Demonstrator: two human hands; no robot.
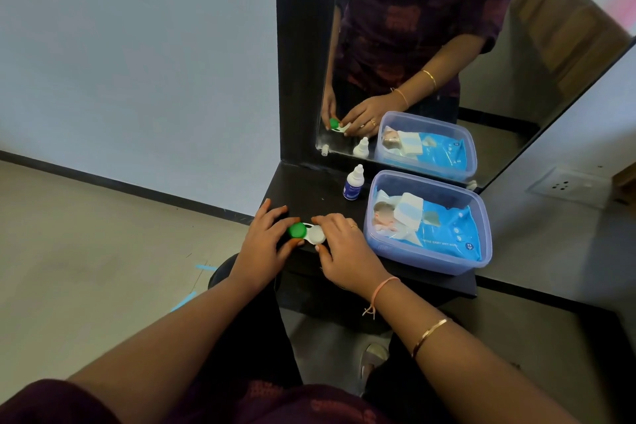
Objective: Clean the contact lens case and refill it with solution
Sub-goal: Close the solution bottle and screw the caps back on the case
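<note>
Case: contact lens case lies between both hands, at the near left corner of the black shelf.
Left hand: thumb and fingers curled round the green cap.
Right hand: pinches the white cap.
Edges: case just beside the shelf's near edge; plastic box near on the right.
Room: bare shelf top between the hands and the far solution bottle.

glossy plastic lens case, translucent plastic tub, matt black shelf

Pale wall, beige floor, black shelf, mirror behind
</note>
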